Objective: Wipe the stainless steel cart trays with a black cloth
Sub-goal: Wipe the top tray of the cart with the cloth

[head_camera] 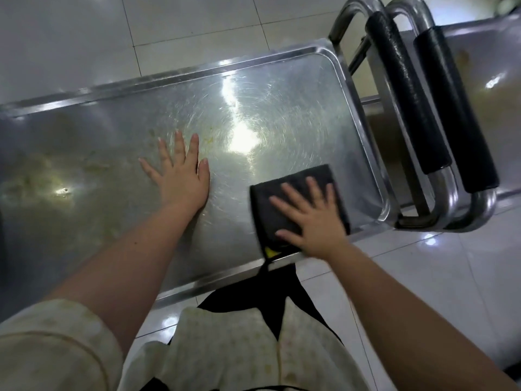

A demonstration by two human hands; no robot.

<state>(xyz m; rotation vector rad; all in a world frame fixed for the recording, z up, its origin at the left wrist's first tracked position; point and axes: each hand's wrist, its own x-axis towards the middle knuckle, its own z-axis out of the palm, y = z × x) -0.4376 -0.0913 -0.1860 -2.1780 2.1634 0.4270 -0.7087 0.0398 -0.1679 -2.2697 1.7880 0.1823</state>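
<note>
Pressing cloth (pixel 270 215) under flat right hand (pixel 313 221) at tray (pixel 282 88) end, bracing with spread left hand (pixel 181 176); not yet reaching smears (pixel 93 165) leftward.

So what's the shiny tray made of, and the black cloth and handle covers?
The tray looks like stainless steel: shiny grey, reflecting light, with fine swirly scratches. The cloth seems soft fabric, maybe microfibre: matte black, fuzzy edge. The handle covers look like foam or rubber: dull black, slightly wrinkled.
</note>
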